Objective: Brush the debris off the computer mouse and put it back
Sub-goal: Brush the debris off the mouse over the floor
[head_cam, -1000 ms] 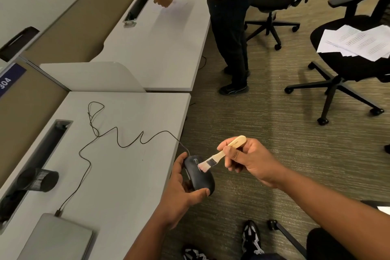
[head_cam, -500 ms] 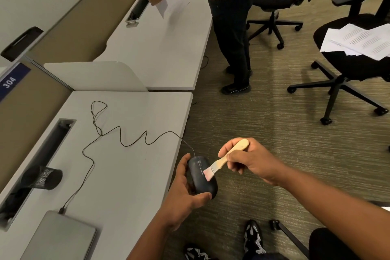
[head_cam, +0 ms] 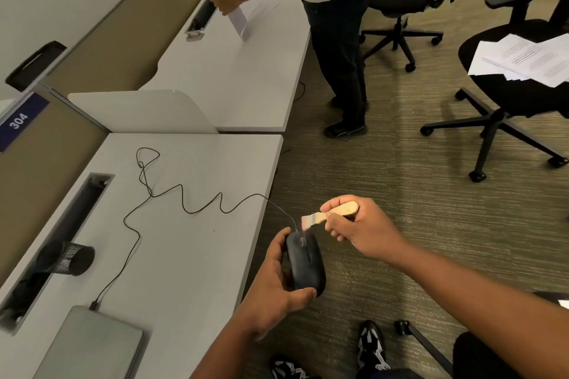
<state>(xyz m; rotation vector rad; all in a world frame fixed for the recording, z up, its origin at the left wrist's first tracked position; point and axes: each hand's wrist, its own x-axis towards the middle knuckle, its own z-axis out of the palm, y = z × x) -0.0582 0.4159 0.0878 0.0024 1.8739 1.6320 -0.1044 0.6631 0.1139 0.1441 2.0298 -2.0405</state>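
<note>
Held the mouse (head_cam: 305, 264) in the left hand (head_cam: 277, 289), low in the middle of the frame, off the edge of the tabletop (head_cam: 191, 255). Pinched the brush (head_cam: 331, 214) in the right hand (head_cam: 360, 228), bristles at the mouse's front end. Looked light, hard and smooth, maybe slippery. Best gripped by both long sides. Trailed a thin cord (head_cam: 184, 206), easy to snag.
</note>
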